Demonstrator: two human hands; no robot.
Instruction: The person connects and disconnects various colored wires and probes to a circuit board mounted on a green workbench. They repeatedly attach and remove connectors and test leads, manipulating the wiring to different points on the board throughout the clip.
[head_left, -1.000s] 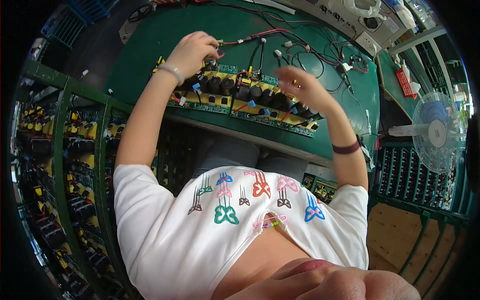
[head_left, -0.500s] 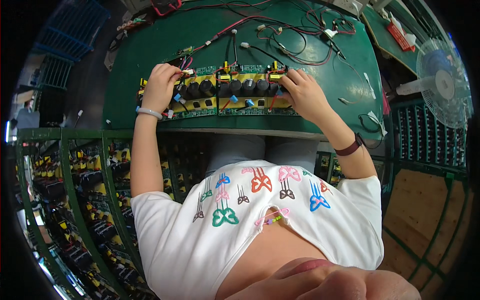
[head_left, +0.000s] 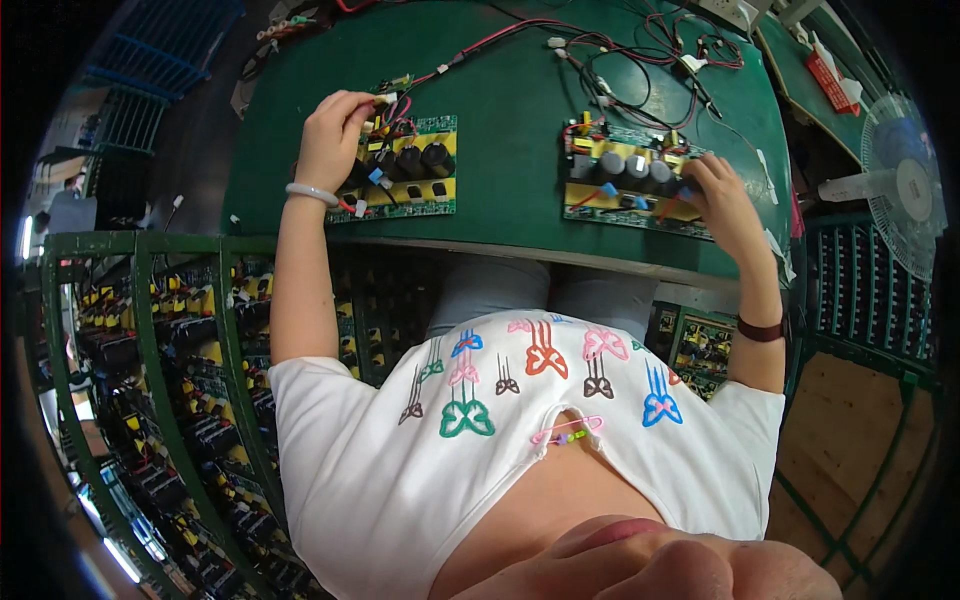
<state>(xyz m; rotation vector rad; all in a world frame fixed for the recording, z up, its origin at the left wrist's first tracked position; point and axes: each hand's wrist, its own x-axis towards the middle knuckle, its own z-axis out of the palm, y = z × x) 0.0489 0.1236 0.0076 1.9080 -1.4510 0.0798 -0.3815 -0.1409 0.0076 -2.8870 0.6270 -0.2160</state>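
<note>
Across a smooth green surface (head_left: 505, 130), the left circuit board (head_left: 427, 192) and the right circuit board (head_left: 630, 190), flat rectangles studded with stubby, rounded black cylinders (head_left: 436, 158) and striped in yellow, lie well apart; half a second earlier they sat end to end, before the right one shifted outward. The person's hands are apart: the left hand (head_left: 334, 125) pinches a small white plug (head_left: 389, 98) over its board, while the right hand (head_left: 725, 198) curls at its board's outer end, its grip impossible to tell.
</note>
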